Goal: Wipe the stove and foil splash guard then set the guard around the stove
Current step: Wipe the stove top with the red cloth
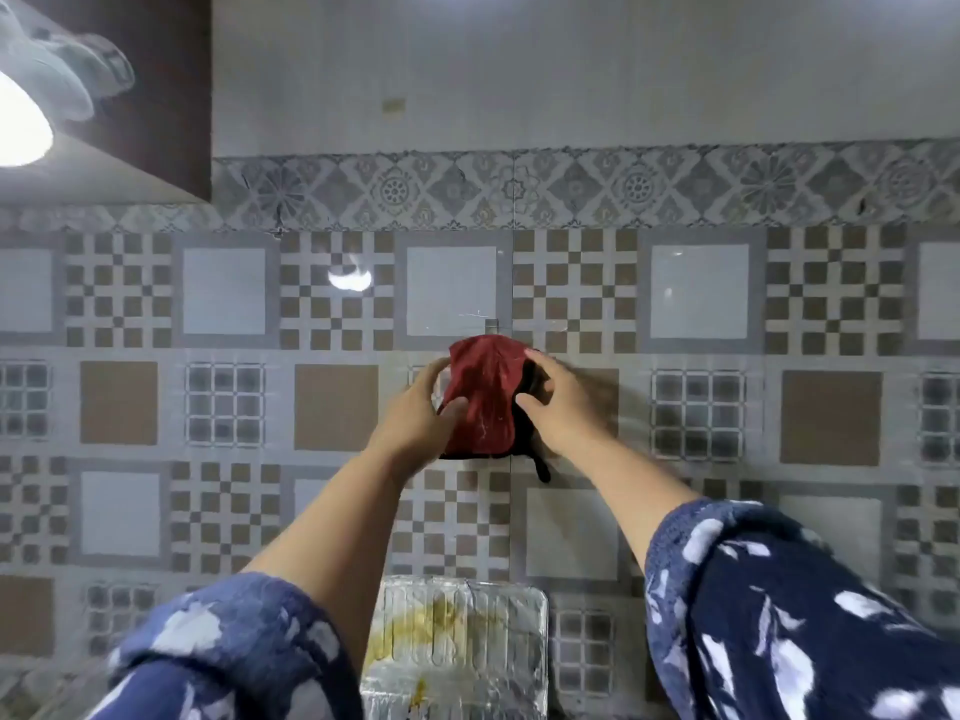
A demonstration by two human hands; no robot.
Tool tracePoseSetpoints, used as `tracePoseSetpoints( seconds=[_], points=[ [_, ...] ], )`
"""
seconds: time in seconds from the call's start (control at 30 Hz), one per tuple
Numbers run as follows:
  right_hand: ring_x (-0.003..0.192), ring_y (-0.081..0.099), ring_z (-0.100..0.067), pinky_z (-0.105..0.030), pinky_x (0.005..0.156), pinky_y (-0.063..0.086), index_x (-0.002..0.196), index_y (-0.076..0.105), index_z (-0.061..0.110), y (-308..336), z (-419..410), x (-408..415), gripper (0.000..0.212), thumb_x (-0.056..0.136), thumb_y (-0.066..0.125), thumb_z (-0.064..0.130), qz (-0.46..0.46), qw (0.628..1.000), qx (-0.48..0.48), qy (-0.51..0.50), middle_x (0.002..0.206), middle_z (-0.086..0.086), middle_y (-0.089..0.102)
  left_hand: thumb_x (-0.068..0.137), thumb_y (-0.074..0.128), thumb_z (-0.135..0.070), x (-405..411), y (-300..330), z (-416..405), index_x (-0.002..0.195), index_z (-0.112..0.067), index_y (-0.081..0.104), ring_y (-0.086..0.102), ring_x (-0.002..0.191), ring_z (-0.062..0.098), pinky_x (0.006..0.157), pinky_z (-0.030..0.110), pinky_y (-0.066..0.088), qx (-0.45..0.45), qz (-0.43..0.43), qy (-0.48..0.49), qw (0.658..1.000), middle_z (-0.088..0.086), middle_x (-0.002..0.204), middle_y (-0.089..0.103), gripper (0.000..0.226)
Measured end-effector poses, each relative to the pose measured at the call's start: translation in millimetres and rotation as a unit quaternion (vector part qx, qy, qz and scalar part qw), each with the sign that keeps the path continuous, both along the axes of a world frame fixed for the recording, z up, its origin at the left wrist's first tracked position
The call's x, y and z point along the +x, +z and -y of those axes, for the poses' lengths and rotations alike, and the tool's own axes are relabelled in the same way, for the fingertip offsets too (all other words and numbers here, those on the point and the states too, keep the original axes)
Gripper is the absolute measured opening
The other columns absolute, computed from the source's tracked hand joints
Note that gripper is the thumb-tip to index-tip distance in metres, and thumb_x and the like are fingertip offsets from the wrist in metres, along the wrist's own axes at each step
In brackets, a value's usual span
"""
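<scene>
Red cloth (485,394), backed with black, hangs against the patterned wall tiles (701,291), its top edge just under a small hook (492,324). The left hand (423,415) grips its left edge, thumb curled over the front; the right hand (558,402) holds the right edge, fingers wrapped behind. Bare tile spreads wide on both sides. Below, between the blue patterned sleeves (810,615), the foil splash guard (457,652) stands against the wall, stained yellow, its upper corners rounded.
</scene>
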State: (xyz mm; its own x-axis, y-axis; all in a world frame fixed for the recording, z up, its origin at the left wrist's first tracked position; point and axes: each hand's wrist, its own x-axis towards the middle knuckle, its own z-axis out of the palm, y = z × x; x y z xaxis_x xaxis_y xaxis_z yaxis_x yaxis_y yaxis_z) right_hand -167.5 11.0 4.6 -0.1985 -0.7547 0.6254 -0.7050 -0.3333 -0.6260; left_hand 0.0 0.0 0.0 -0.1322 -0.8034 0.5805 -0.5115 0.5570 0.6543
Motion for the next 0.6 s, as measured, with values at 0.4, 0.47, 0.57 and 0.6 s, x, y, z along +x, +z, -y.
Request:
tracePoseSetpoints(
  seconds=[0.4, 0.47, 0.57, 0.6],
  points=[
    [0.114, 0.059, -0.020, -0.031, 0.099, 0.047, 0.126, 0.061, 0.024, 11.3, 31.8, 10.4, 0.044, 0.086, 0.066, 0.006, 0.187, 0.977, -0.098, 0.001, 0.126, -0.004, 0.063, 0.091, 0.052, 0.000, -26.5, 7.6, 37.0, 0.138, -0.028, 0.048, 0.048, 0.129, 0.016, 0.107, 0.024, 0.036, -0.064, -0.117, -0.028, 0.991, -0.002, 0.139, 0.053, 0.054],
    [0.113, 0.059, -0.020, -0.029, 0.097, 0.047, 0.126, 0.062, 0.021, 20.5, 19.6, 6.2, 0.042, 0.087, 0.064, 0.004, 0.192, 0.976, -0.106, 0.015, 0.126, -0.005, 0.064, 0.092, 0.051, 0.000, -26.8, 14.3, 27.2, 0.138, -0.031, 0.048, 0.051, 0.125, 0.016, 0.107, 0.030, 0.040, -0.075, -0.122, -0.029, 0.989, -0.002, 0.137, 0.054, 0.056],
    [0.109, 0.061, -0.017, -0.023, 0.091, 0.048, 0.125, 0.062, 0.021, 25.7, -6.3, 2.6, 0.039, 0.089, 0.061, 0.004, 0.213, 0.970, -0.106, 0.045, 0.122, -0.002, 0.066, 0.092, 0.052, -0.002, -27.5, 20.7, 0.8, 0.139, -0.034, 0.046, 0.051, 0.123, 0.017, 0.107, 0.036, 0.043, -0.088, -0.131, -0.028, 0.987, -0.002, 0.136, 0.054, 0.057],
    [0.105, 0.063, -0.016, -0.024, 0.090, 0.050, 0.124, 0.063, 0.022, 24.9, -16.7, 0.6, 0.039, 0.089, 0.060, 0.004, 0.220, 0.969, -0.103, 0.052, 0.119, -0.002, 0.067, 0.092, 0.053, -0.002, -28.7, 21.1, -12.0, 0.138, -0.034, 0.046, 0.051, 0.122, 0.017, 0.106, 0.037, 0.043, -0.086, -0.134, -0.029, 0.987, -0.001, 0.135, 0.054, 0.057]
  ],
)
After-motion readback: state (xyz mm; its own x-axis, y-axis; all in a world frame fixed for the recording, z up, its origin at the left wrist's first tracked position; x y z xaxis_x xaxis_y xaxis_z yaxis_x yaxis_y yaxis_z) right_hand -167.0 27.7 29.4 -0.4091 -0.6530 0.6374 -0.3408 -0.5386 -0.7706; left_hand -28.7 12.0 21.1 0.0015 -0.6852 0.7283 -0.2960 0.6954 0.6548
